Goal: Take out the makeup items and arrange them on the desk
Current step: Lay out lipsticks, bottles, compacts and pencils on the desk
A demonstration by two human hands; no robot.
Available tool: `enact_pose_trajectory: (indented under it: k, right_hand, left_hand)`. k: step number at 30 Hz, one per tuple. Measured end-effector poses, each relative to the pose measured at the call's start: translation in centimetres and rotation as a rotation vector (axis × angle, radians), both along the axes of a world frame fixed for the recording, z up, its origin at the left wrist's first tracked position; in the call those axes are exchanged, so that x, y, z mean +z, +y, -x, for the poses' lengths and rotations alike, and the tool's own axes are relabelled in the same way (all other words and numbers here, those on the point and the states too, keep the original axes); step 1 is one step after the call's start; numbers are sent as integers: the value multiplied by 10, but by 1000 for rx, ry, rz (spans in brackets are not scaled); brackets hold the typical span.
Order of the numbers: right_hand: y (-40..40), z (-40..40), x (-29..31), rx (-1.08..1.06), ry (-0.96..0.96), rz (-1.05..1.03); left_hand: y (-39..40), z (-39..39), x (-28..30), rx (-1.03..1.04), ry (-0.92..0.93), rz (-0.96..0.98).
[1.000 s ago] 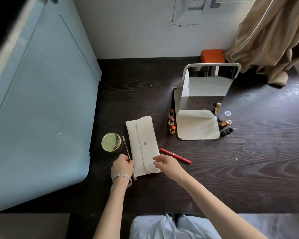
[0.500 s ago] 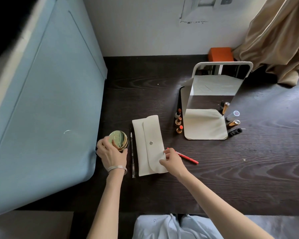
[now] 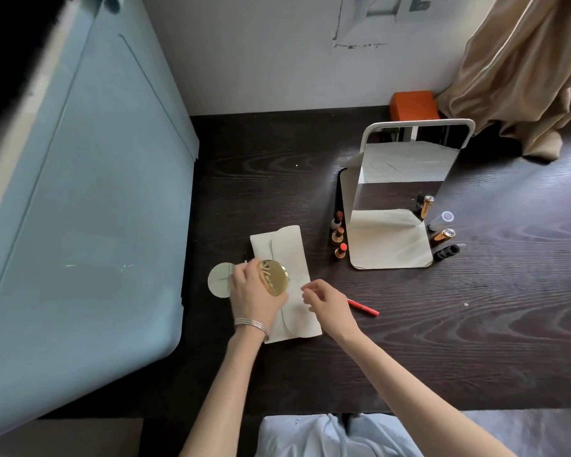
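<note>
Task is judged well along; 3 lipsticks [image 3: 338,239] are stood left of the mirror [image 3: 406,192], 3 tubes [image 3: 444,235] laid right, red pencil [image 3: 363,307] on desk [image 3: 475,341]; a round gold compact [image 3: 273,277] is gripped by left hand [image 3: 253,295] above the white pouch [image 3: 285,258]; right hand [image 3: 330,305] hovers loosely curled, holding nothing; white round compact [image 3: 219,280] lies beside.
</note>
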State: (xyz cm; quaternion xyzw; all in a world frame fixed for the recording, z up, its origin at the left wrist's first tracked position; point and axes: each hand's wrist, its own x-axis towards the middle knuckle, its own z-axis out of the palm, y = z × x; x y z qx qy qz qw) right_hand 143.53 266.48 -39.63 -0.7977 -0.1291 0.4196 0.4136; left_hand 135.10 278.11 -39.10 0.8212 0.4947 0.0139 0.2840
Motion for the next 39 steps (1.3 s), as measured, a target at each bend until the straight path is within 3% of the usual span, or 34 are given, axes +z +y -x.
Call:
enact_pose_trajectory:
  k: [6,10,13,18,22,29,39]
  right_hand:
    - [-20,-20,7,-308,403,-163]
    - [-43,-38,6,-481,805,-318]
    - [-57,-50,7,-551,954,-394]
    - [-78,-62,3,-618,937,-496]
    - [-94,-74,10,-511,888,-473]
    - [-126,-95,8,-50,702,-394]
    - [-145,-105,4,43,511,-338]
  left_hand:
    - [-55,-35,1,-203,-21,195]
    - [-80,-48,0,-278,-23,222]
    - [-88,-55,3,-326,-53,248]
    - [-100,-71,13,-538,-30,260]
    - [-109,-84,17,-631,29,232]
    - [-117,-98,19,-451,-26,365]
    - [-132,-109,10,-421,77,312]
